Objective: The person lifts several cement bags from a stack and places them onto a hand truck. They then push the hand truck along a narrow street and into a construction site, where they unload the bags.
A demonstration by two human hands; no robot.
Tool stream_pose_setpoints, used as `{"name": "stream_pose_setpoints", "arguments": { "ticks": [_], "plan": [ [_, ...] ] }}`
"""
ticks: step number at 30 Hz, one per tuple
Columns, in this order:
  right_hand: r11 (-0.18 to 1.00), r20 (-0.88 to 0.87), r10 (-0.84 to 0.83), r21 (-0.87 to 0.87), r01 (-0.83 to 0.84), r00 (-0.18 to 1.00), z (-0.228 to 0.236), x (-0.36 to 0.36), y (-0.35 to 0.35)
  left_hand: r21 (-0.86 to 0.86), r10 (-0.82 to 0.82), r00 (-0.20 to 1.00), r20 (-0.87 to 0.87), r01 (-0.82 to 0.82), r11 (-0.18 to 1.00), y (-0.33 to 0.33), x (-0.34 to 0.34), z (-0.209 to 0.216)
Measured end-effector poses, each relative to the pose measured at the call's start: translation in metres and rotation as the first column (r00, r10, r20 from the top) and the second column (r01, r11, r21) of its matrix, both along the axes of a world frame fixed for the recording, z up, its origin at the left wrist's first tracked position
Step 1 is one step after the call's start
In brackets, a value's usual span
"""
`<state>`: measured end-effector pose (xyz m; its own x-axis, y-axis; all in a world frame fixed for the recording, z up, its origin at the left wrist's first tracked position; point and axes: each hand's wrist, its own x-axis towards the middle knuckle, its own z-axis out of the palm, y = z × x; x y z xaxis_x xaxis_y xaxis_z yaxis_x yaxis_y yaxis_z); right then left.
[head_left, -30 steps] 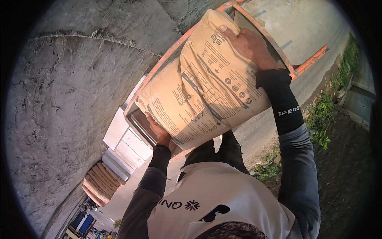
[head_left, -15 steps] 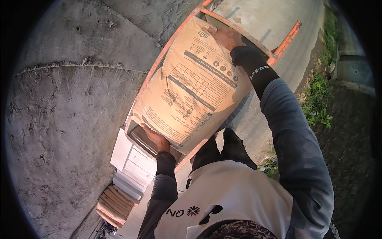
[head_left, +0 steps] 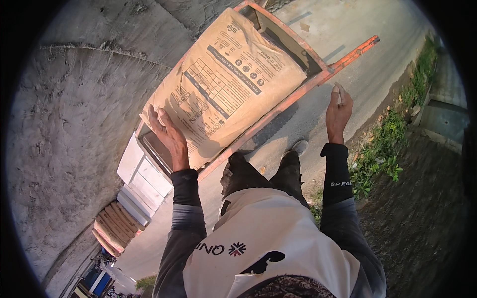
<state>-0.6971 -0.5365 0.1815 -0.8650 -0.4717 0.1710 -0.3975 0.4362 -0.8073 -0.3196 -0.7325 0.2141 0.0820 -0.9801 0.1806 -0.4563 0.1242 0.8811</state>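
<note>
A full brown paper cement sack (head_left: 218, 84) lies flat in an orange-framed cart (head_left: 293, 97), its printed face up. Over the sack's near left corner is my left hand (head_left: 171, 135), fingers stretched out and holding nothing; a hand-shaped shadow falls on the paper beside it. To the right of the cart, apart from the sack, my right hand (head_left: 339, 113) is raised with its fingers extended and nothing in it. An orange handle (head_left: 355, 53) juts out from the cart's far right corner.
A rough grey cement wall (head_left: 94, 134) runs along the left. White boxes or blocks (head_left: 144, 174) and a stack of brown sacks (head_left: 117, 226) stand at the lower left. Grass and weeds (head_left: 382, 149) edge the paved road (head_left: 367, 84) on the right. My feet are beside the cart.
Both hands have let go of the sack. My right hand has swung off its far end toward me and right; the left has lifted from its near end. The sack stays in the cart.
</note>
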Motion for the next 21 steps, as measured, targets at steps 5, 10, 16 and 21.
{"name": "stream_pose_setpoints", "arguments": {
  "ticks": [5,10,16,21],
  "plan": [
    [0.853,0.271,0.083,0.478,-0.209,0.959,-0.127,-0.054,0.227,-0.164,-0.169,0.977,-0.127,0.147,0.975,0.064,-0.155,0.035],
    [0.956,0.485,-0.105,0.289,-0.046,0.868,-0.067,-0.142,0.352,0.279,-0.275,0.742,-0.611,0.527,0.803,0.183,-0.3,0.0],
    [0.919,-0.155,-0.331,-0.276,0.281,0.931,0.179,-0.242,0.308,0.691,0.078,0.694,-0.716,0.72,-0.058,0.304,-0.483,-0.127],
    [0.987,0.071,-0.163,0.004,0.163,0.984,0.084,-0.284,0.271,0.563,0.098,0.632,-0.769,0.742,-0.364,0.396,-0.654,-0.097]
  ]
}}
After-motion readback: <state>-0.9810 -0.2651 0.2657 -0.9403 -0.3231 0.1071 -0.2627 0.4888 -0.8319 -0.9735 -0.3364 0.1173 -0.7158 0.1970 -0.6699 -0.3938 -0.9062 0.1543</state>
